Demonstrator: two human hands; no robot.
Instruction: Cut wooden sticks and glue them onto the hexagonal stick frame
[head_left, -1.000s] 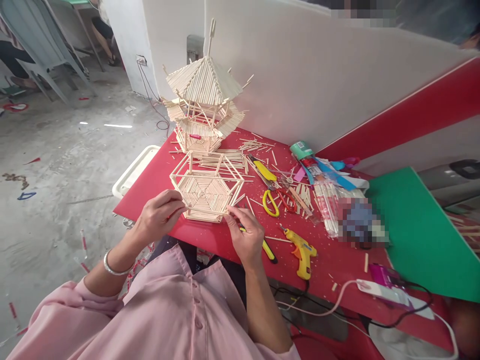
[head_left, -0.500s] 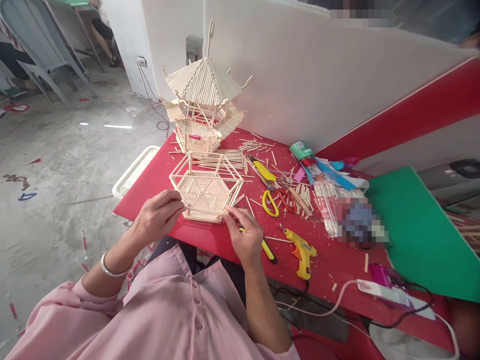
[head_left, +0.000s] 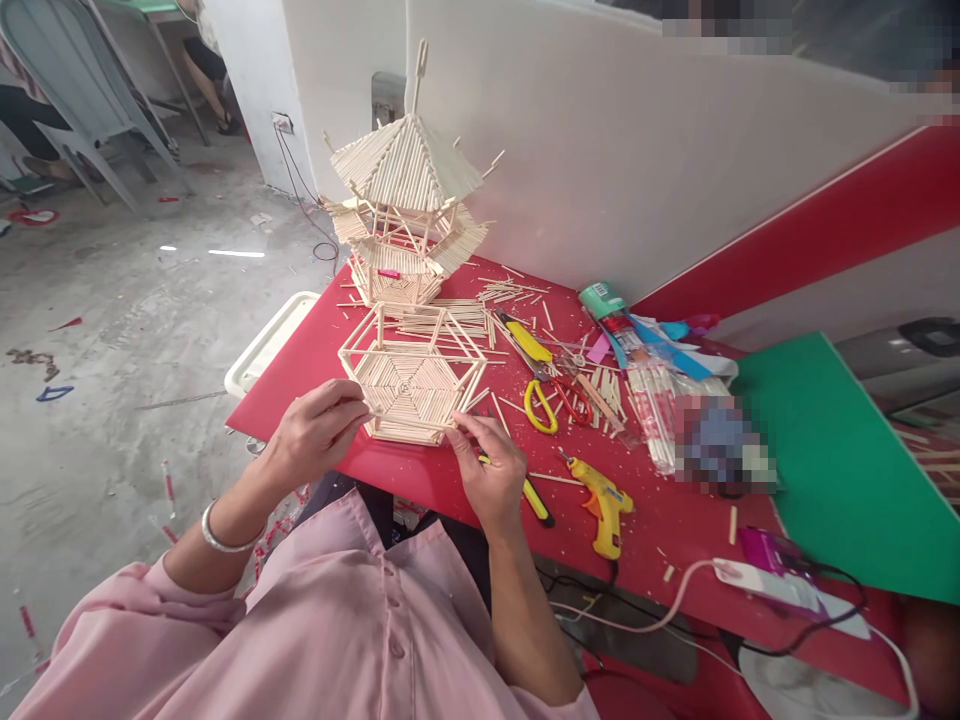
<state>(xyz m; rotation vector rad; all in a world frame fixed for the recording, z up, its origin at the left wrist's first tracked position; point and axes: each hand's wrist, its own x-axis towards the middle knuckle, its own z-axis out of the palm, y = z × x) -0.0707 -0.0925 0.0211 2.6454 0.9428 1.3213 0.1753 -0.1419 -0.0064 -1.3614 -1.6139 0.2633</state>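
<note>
Six-sided stick frame [head_left: 412,378] flat on the red worktop [head_left: 660,520], left hand [head_left: 319,432] grip pinched on its near-left edge, right hand [head_left: 491,468] grip pinched on its near-right corner

Two stick-built models stand on the desk: one tiered tower [head_left: 409,200] at the far left corner and one hexagonal frame [head_left: 412,382] by the near edge. Two hands meet the frame, the left hand [head_left: 315,432] and the right hand [head_left: 491,468]. There is one glue gun [head_left: 604,503], one pair of scissors [head_left: 551,402], two yellow cutters, a far cutter [head_left: 527,340] and a near cutter [head_left: 537,502], and one green board [head_left: 832,460]. The loose sticks are too many to count.
</note>
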